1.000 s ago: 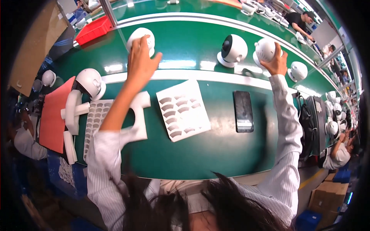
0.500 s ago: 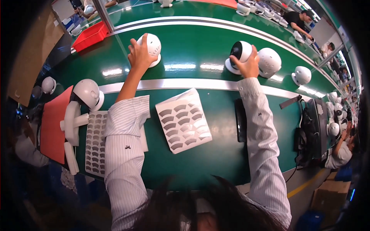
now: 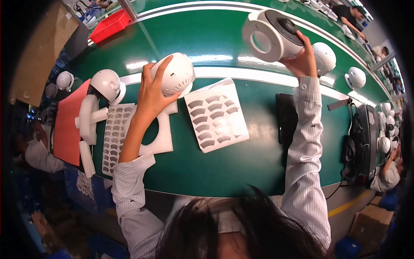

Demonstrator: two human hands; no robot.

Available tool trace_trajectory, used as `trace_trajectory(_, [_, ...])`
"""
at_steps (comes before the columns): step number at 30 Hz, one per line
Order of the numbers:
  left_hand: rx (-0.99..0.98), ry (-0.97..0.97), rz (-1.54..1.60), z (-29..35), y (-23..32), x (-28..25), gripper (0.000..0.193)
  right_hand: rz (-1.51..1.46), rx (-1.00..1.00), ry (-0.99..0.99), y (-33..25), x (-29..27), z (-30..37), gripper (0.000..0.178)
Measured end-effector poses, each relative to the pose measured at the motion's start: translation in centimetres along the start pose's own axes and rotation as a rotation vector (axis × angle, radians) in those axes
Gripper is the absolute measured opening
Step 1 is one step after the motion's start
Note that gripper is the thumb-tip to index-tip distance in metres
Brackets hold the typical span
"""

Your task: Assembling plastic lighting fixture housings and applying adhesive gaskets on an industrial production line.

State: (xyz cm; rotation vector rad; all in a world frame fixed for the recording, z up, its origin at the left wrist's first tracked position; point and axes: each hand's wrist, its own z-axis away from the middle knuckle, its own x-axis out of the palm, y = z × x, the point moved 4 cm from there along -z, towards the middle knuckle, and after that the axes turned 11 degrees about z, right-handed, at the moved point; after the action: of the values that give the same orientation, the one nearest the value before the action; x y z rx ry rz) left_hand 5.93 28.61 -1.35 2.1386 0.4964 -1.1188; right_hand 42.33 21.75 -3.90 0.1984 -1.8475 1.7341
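My left hand (image 3: 152,93) is closed round a white dome-shaped device (image 3: 178,71) with vent slots, held over the near side of the pale rail. My right hand (image 3: 303,62) grips a second white device (image 3: 254,29), raised and tilted above the green surface. It has a black round face and a ring-like base with a hole through it. Between my arms lies a white sheet of grey curved stickers (image 3: 215,116). Below my left hand, a white foam piece (image 3: 166,140) with a round cutout is partly hidden by my forearm.
On the left stand another white dome (image 3: 105,84), a white tape dispenser (image 3: 89,121), a second sticker sheet (image 3: 114,140) and a red-orange board (image 3: 69,123). A red tray (image 3: 110,26) sits far left. To the right are white domes (image 3: 323,58), a dark flat object (image 3: 286,118) and a black bag (image 3: 364,140).
My left hand has brought its dome-shaped device nearer, across the rail. My right hand has lifted its device off the surface and tilted it, baring the ring base. The view has shifted slightly.
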Motion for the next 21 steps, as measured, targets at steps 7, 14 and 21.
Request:
trace_trajectory(7, [0.313, 0.121, 0.683, 4.1, 11.1, -4.4, 0.072, -0.005, 0.457, -0.251, 5.8, 10.4, 9.2, 0.057])
trace_trajectory(14, [-0.506, 0.271, 1.145, 14.1, 11.7, -2.2, 0.017, 0.508, 0.697, -0.749, 7.8, 8.9, 15.3, 0.054])
trace_trajectory(21, [-0.525, 0.545, 1.278, 15.6, 11.7, -2.3, 0.012, 1.270, -0.707, -0.486, 8.3, 9.6, 7.3, 0.025])
